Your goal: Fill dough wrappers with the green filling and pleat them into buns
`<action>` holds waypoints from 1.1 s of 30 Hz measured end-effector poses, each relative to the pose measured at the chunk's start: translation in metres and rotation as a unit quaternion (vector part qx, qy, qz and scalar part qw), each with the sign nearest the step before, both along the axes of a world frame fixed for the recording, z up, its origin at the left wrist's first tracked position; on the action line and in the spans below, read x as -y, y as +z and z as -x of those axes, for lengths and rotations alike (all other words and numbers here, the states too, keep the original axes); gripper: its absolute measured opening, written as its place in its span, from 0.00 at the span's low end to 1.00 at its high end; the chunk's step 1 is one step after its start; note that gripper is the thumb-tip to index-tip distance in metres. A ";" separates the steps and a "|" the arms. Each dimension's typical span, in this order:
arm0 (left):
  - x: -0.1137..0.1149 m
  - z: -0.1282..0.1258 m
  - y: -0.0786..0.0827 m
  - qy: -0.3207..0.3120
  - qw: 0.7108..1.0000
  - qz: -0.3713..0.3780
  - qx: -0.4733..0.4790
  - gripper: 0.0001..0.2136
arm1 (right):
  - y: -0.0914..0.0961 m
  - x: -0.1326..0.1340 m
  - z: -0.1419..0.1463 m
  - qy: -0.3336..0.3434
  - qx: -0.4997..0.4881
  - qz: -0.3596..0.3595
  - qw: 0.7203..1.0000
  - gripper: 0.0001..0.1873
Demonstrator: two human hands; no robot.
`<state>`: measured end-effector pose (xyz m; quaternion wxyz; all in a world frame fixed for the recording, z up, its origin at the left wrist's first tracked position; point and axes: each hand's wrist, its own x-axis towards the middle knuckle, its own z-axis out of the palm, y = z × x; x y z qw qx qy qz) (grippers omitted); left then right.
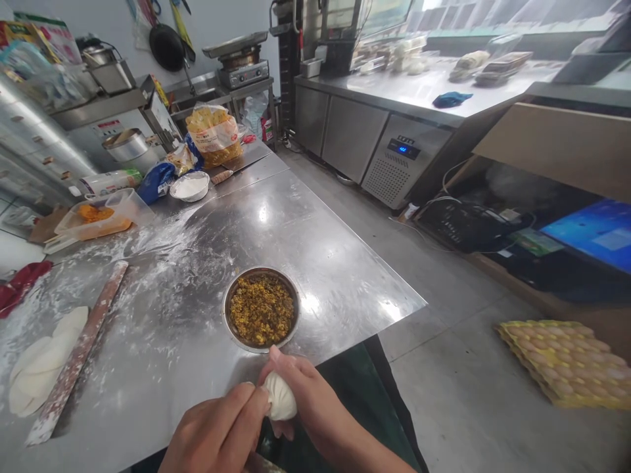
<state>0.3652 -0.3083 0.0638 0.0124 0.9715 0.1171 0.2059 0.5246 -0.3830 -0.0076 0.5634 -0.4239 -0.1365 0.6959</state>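
Between my two hands is a pleated white dough bun point(280, 397), just off the near edge of the steel table point(315, 256). My right hand point(315, 394) curls around it from the right, thumb pointing up. The fingers of my left hand point(217, 427) are closed in a pinch at the bun's gathered left side. Just beyond my hands stands a round metal bowl point(297, 315) of crumbly yellow-brown filling point(261, 307). Flattened pieces of dough point(46, 364) lie at the left beside a flour-dusted wooden stick point(81, 351).
Flour coats the table's left part. Farther back are a plastic tub point(140, 209) with orange filling, a bowl of white powder point(190, 187) and a large yellow bag point(214, 135). Stacked egg trays point(566, 361) are low at the right. A steel counter point(374, 141) stands behind.
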 end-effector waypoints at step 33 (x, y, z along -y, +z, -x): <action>-0.112 0.000 0.042 0.253 0.938 0.213 -0.104 0.04 | -0.025 0.011 -0.049 -0.218 0.456 -0.035 0.862 0.21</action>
